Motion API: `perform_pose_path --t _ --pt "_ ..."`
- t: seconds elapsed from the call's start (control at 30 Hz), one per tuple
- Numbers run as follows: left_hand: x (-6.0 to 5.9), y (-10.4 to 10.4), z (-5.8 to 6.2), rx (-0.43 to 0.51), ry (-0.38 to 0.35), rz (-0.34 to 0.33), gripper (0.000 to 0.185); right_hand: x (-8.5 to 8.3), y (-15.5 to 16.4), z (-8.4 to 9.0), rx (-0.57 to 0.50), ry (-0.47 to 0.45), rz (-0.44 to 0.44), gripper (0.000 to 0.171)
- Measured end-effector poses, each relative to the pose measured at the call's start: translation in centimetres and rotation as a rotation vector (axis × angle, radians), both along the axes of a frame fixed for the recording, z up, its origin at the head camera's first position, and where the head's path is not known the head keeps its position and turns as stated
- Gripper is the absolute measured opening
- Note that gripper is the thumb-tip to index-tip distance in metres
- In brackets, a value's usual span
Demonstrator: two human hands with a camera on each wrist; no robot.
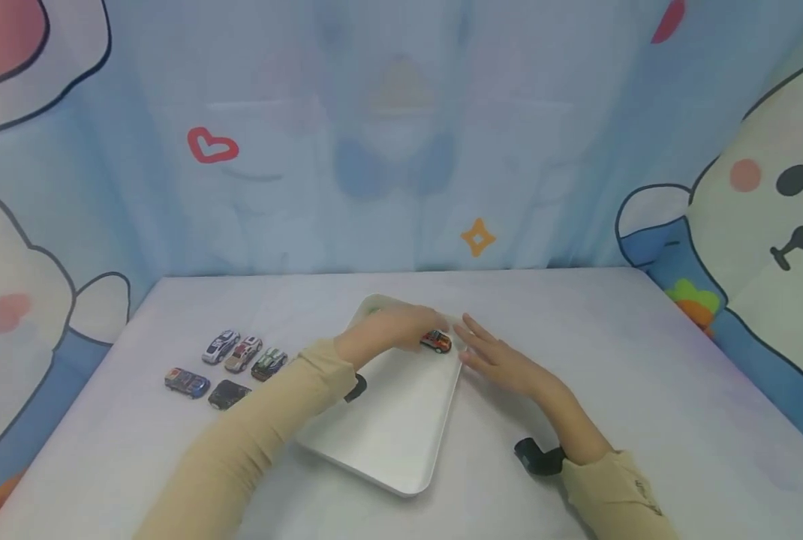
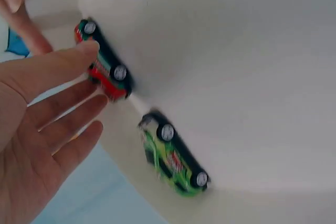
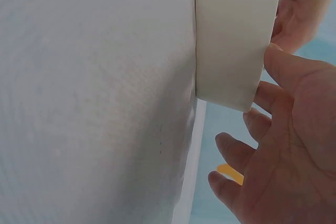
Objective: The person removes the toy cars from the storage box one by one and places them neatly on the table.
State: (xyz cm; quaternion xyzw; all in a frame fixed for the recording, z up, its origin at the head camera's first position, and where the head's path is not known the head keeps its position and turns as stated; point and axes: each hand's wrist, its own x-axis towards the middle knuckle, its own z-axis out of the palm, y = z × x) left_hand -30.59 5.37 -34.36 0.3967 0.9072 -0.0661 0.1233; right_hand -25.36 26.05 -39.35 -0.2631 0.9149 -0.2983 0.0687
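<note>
Two hands flank the red toy car [image 1: 436, 341] at the white tray's [image 1: 388, 435] far edge: left hand [image 1: 391, 328] touching it with relaxed fingers [image 2: 63, 61], right hand [image 1: 503, 360] open just beside.

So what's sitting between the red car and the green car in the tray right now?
Nothing: in the left wrist view only bare white tray floor shows between the red car and the green car.
</note>
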Motion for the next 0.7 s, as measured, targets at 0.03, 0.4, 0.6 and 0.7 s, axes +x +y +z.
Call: perform_pose_path --t 0.03,0.4,0.6,0.7 --pt "-0.1 0.4 -0.3 -0.010 0.003 -0.022 0.057 0.0 0.0 -0.1 -0.001 -0.003 0.003 0.058" --pt "-0.1 2.1 -1.6 -0.088 0.187 -0.135 0.039 -0.1 -0.1 0.3 0.040 0.002 -0.001 0.058" --pt "0.8 2.1 -2.1 -0.107 0.181 -0.096 0.039 0.1 -0.1 0.1 0.041 -0.004 -0.003 0.056" --pt "1.3 1.8 -2.0 -0.088 0.119 -0.062 0.039 0.1 -0.2 0.1 0.042 0.008 -0.001 0.055"
